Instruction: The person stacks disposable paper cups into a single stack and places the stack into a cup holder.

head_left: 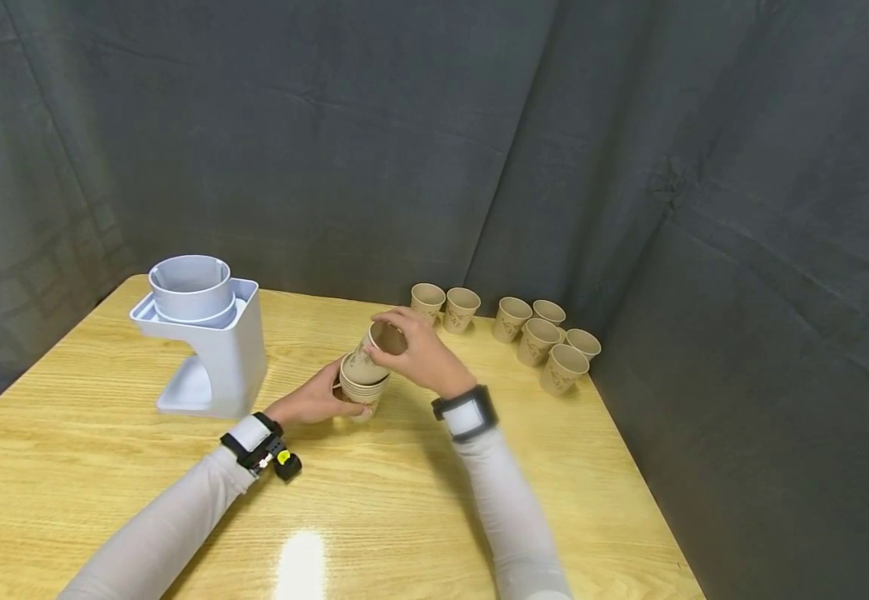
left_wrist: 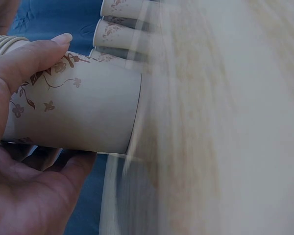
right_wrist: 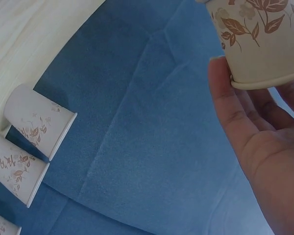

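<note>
So the head cam looks forward and down from above the near side of the cup stack [head_left: 363, 393], far enough back to fit both arms [head_left: 512, 508]. Left wrist cam is super close to the stack, rolled sideways, facing past it to the curtain [left_wrist: 59, 19]. Right wrist one's close up on the tilted cup [right_wrist: 264, 49] at the stack, facing the curtain behind. All three catch some loose cups [head_left: 461, 312] beyond the stack.
</note>
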### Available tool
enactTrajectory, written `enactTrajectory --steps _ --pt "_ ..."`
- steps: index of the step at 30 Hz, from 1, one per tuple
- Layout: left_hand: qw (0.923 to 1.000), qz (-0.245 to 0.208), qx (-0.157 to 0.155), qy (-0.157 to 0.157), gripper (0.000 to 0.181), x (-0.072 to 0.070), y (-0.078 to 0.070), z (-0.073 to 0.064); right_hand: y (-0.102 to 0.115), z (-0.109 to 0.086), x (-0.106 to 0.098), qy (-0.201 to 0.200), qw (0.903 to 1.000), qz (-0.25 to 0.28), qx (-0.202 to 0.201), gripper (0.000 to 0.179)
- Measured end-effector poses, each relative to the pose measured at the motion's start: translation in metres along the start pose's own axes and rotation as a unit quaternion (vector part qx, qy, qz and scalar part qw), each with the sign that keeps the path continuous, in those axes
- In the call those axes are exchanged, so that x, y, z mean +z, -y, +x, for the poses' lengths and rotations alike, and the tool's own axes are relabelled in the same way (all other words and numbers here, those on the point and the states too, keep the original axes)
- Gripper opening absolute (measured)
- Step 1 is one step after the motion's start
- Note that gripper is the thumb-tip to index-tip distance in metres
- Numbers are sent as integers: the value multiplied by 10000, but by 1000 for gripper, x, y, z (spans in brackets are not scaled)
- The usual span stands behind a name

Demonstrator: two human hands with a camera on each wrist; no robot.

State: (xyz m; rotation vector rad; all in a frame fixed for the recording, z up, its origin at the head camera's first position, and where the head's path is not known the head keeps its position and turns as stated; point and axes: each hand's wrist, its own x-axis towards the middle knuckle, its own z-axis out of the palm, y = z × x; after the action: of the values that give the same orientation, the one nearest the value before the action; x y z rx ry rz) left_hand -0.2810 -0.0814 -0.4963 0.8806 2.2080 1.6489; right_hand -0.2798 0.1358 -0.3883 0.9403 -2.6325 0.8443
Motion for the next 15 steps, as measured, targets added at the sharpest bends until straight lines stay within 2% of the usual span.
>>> enactTrajectory --steps 15 --pt "9999 -97 70 67 82 -1 0 -1 5 2 11 256 9994 129 -211 54"
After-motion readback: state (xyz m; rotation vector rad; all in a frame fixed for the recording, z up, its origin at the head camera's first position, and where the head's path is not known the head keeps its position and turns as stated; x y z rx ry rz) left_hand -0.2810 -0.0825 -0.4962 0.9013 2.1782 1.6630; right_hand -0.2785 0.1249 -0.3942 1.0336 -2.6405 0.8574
